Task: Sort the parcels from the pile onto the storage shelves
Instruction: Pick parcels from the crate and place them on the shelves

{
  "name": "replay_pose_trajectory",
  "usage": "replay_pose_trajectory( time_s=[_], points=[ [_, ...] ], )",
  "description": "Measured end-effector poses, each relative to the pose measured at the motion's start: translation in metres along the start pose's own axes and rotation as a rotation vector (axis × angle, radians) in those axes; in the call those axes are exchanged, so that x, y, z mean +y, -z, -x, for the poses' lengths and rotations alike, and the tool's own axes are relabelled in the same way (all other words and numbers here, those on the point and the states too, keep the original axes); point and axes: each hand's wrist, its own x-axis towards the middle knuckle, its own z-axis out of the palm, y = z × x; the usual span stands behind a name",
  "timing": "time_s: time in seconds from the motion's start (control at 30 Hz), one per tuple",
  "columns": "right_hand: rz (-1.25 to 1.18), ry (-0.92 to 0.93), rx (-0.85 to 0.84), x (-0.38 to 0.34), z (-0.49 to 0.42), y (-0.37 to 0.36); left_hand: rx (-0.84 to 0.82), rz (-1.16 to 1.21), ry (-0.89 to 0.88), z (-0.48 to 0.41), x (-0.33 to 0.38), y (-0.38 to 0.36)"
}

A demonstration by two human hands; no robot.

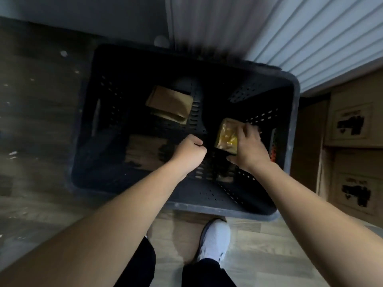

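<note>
The parcels lie deep in a black crate (294,121) on the floor, so the person bends over and reaches down with both arms. The right hand (248,148) has its grip closed on a yellow packet (226,135) near the crate's right wall, fingers over the far edge, thumb at the near corner, likely to lift it out. The left hand (189,151) is a fist with nothing visible in it, over a flat parcel (145,150).

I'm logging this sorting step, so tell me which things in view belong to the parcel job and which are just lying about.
Job: black crate; yellow packet, gripped by the right hand; brown envelopes; flat brown parcel; left hand, fisted, holding nothing.
Lying about: cardboard boxes beside the crate; roller shutter.
</note>
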Motion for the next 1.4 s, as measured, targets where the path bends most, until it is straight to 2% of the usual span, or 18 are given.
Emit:
replay_pose_trajectory(
  time_s=[0.13,0.27,0.33,0.47,0.6,0.7,0.83,0.93,1.03,1.2,1.33,1.4],
  points=[
    [0.266,0.007,0.052,0.001,-0.032,-0.005,-0.012,-0.016,0.009,-0.028,-0.008,-0.008],
    [0.292,0.038,0.000,0.000,-0.042,-0.001,-0.011,-0.021,0.025,-0.033,-0.011,-0.010],
    [0.206,0.037,0.031,-0.007,-0.034,0.003,-0.006,-0.006,0.028,-0.029,-0.010,-0.007],
    [-0.133,0.045,0.183,-0.031,0.000,0.016,0.026,0.068,0.039,-0.005,-0.002,0.010],
    [-0.347,0.101,0.271,-0.061,0.047,0.036,-0.053,0.384,0.117,0.031,0.014,0.030],
    [-0.469,0.198,0.276,-0.077,0.077,0.056,-0.043,0.601,0.166,0.059,0.025,0.044],
    [-0.650,0.295,0.315,-0.091,0.113,0.091,0.032,0.712,0.168,0.098,0.034,0.067],
    [-0.738,0.270,0.281,-0.106,0.136,0.120,-0.026,0.897,0.213,0.129,0.042,0.089],
    [-0.697,0.380,0.218,-0.118,0.155,0.143,-0.073,1.089,0.282,0.156,0.048,0.114],
    [-0.532,0.562,0.213,-0.133,0.186,0.171,0.021,0.683,0.194,0.191,0.054,0.141],
    [-0.507,0.664,0.258,-0.143,0.203,0.195,0.003,0.632,0.092,0.217,0.064,0.163],
    [-0.507,0.714,0.208,-0.150,0.211,0.211,0.027,0.684,0.047,0.227,0.064,0.173]
  ],
)
